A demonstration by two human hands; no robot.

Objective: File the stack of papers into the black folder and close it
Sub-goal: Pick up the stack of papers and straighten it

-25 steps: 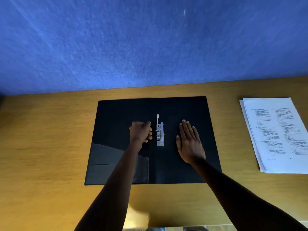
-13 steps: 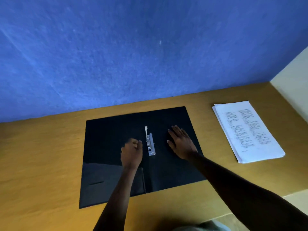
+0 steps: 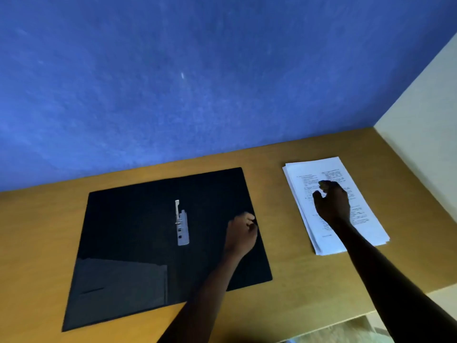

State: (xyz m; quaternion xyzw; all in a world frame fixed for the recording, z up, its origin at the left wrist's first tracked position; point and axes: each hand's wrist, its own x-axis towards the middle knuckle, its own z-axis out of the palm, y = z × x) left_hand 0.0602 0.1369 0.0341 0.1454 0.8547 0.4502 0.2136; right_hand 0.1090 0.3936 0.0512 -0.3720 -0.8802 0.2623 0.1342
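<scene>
The black folder (image 3: 138, 231) lies open and flat on the wooden desk, its metal clip mechanism (image 3: 182, 225) at the spine with the lever raised. A stack of printed white papers (image 3: 366, 219) lies to the right of the folder. My left hand (image 3: 241, 232) is curled into a loose fist over the folder's right half near its right edge, holding nothing. My right hand (image 3: 332, 203) hovers over or rests on the middle of the paper stack, fingers bent; I cannot tell whether it grips the sheets.
The wooden desk (image 3: 37, 231) meets a blue wall (image 3: 197, 82) at the back and a cream wall (image 3: 425, 149) at the right. The desk's front edge runs near the bottom right. The folder's left flap has a glossy inner pocket (image 3: 118, 285).
My right hand left the folder and moved right onto the paper stack. My left hand shifted from beside the clip to the folder's right half. The view swung right.
</scene>
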